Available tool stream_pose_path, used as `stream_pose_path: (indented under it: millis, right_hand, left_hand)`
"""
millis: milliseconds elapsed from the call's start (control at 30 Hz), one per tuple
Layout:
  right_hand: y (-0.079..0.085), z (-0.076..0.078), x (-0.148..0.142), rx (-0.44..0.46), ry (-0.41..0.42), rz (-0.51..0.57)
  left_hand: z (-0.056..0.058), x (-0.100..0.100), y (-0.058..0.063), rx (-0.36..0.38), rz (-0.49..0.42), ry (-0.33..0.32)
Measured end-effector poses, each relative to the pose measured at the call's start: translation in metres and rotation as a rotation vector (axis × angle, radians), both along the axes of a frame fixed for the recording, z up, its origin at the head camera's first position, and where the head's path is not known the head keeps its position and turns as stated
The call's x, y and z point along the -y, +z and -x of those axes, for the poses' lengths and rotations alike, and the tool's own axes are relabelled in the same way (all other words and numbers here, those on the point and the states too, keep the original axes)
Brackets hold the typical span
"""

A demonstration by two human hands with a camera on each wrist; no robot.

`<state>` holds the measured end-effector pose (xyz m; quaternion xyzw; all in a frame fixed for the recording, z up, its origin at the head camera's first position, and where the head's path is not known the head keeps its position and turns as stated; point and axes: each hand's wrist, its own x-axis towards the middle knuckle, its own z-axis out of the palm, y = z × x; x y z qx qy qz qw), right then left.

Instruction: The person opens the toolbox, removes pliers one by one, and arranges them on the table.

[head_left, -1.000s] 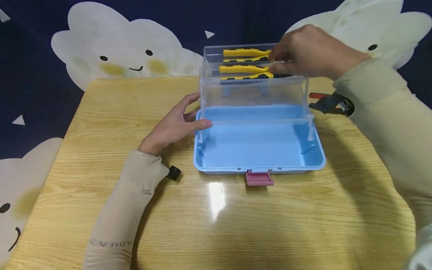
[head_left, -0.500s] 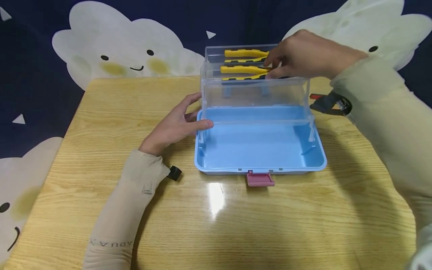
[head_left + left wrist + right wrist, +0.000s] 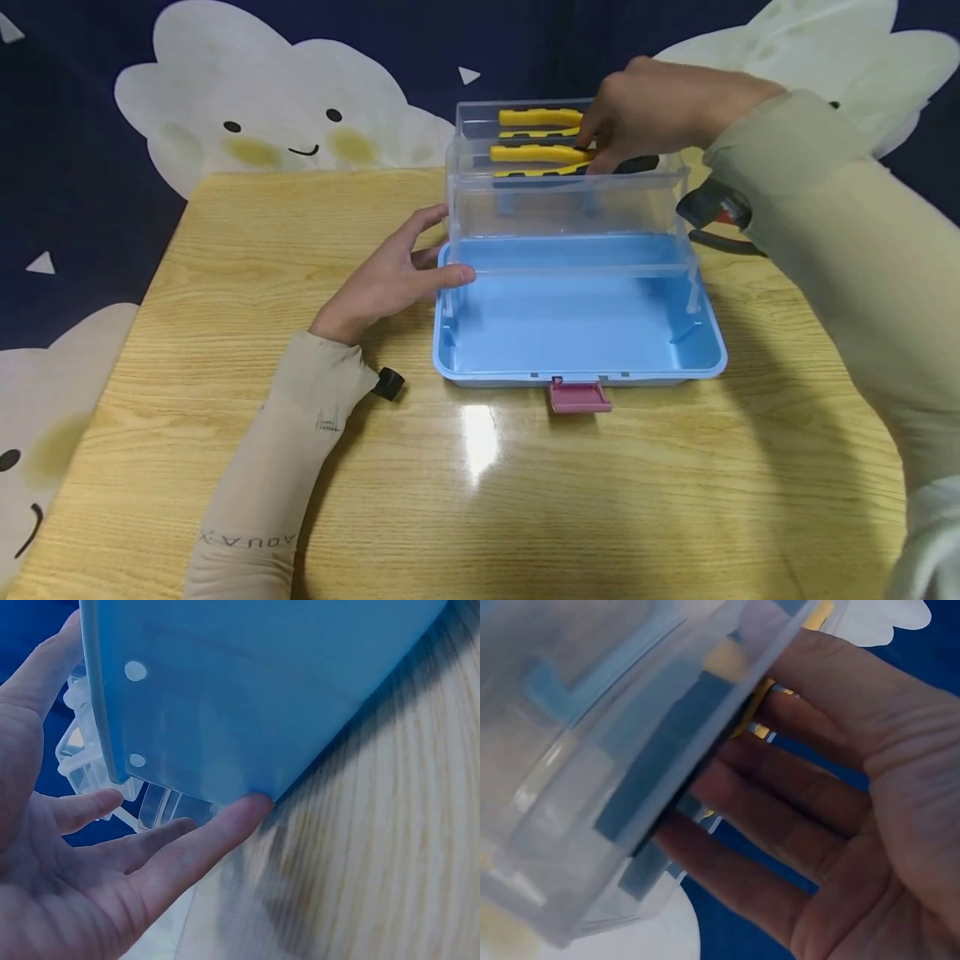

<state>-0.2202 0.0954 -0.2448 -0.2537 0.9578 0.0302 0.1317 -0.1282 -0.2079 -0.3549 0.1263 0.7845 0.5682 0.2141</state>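
Dark blue cloth (image 3: pixel 405 42) with smiling clouds is hung behind a pale wooden desk (image 3: pixel 420 500). By the right hand (image 3: pixel 660 104), the front yellow pliers (image 3: pixel 536 154) appear to be pinched near their middle, inside the front clear tray (image 3: pixel 555 182). Compared with a second ago, the hand has been shifted slightly left along the tool — more of its dark nose is exposed — while its handles are seen lying in the same place. From this, the pliers are judged to be settled or adjusted rather than carried away. Just behind, a second yellow pair (image 3: pixel 536 117) is held in the rear tray (image 3: pixel 478 127). Lower down, the blue box (image 3: pixel 562 333) is touched by the left hand (image 3: pixel 382 279), unmoved — its fingers spread loosely outside, its thumb laid over the rim. At the front, a pink latch (image 3: pixel 581 397) is left hanging. Farther right, red-and-black handles (image 3: pixel 723 242) are now partly covered by the right sleeve (image 3: pixel 847 250).
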Motion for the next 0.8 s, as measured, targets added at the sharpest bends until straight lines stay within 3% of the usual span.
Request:
stream_pose_path:
  millis: [300,800]
  right_hand:
    - [0.002,0.01,0.01,0.096,-0.041,-0.064]
    - [-0.001,0.015,0.0,0.09,-0.017,-0.066]
  left_hand:
    - [0.002,0.0,-0.001,-0.008,0.0,-0.003]
    - [0.008,-0.006,-0.007,0.009,-0.009,-0.012]
